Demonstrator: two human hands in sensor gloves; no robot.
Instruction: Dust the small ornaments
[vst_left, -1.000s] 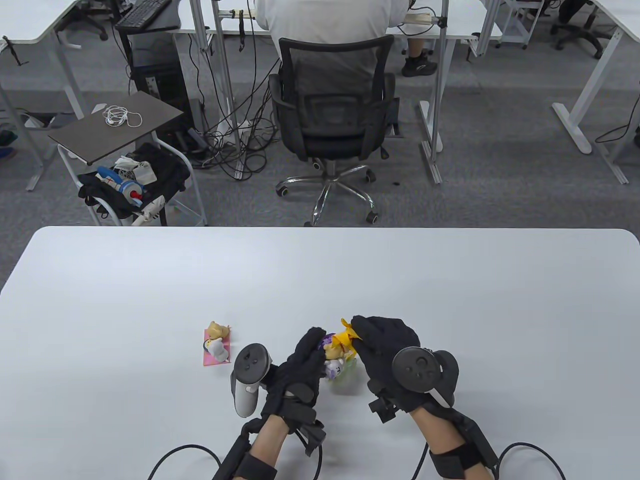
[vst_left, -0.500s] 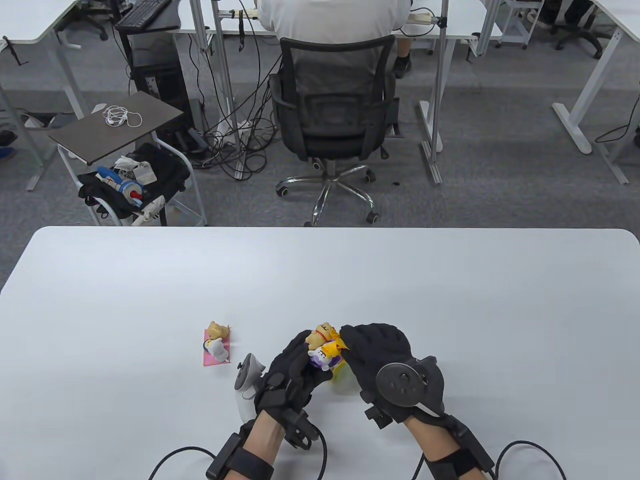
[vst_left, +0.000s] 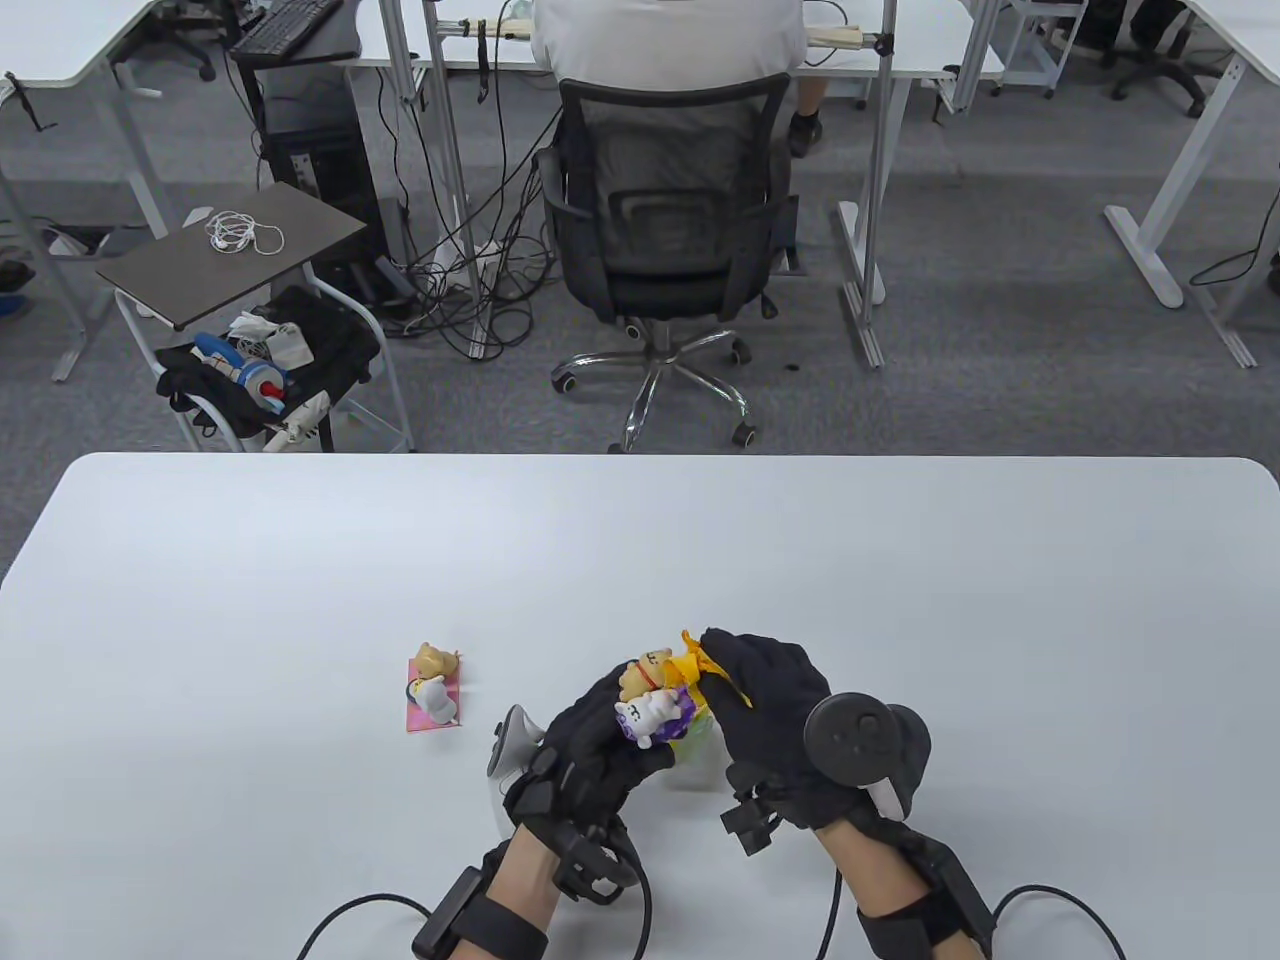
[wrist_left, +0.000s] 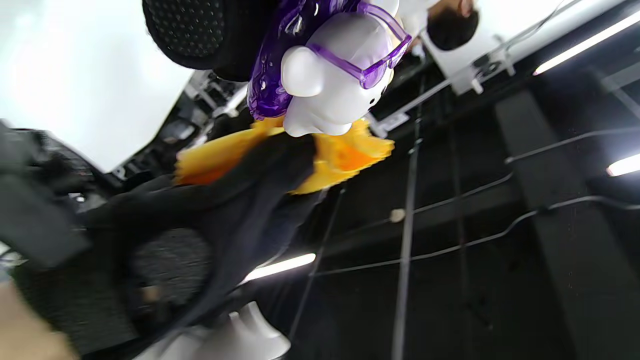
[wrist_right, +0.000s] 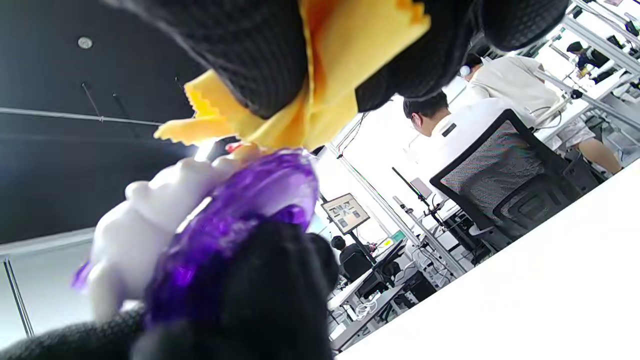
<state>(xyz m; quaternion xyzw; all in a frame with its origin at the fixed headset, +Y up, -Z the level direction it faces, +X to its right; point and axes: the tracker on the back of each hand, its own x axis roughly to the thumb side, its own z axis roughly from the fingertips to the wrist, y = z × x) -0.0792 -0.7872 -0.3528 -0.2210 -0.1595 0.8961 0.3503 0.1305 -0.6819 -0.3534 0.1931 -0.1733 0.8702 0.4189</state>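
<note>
My left hand (vst_left: 610, 735) grips a small ornament (vst_left: 652, 700) above the table: a tan bear and a white figure with purple glasses (wrist_left: 340, 75) in a purple ring (wrist_right: 240, 215). My right hand (vst_left: 755, 690) pinches a yellow cloth (vst_left: 705, 670) and presses it against the ornament's right side. The cloth (wrist_right: 340, 65) sits bunched between my right fingers (wrist_right: 250, 50). A second ornament (vst_left: 435, 690), a tan bear and a white figure on a pink base, stands on the table to the left, apart from both hands.
The white table (vst_left: 900, 560) stretches wide around the hands. Beyond its far edge a person sits in a black mesh office chair (vst_left: 665, 230). A small cart (vst_left: 240, 250) with cables and bags stands at the back left.
My left hand has turned the ornament so the white figure faces up, and lifted it slightly. My right hand with the cloth moved in, then back up along the ornament's right side.
</note>
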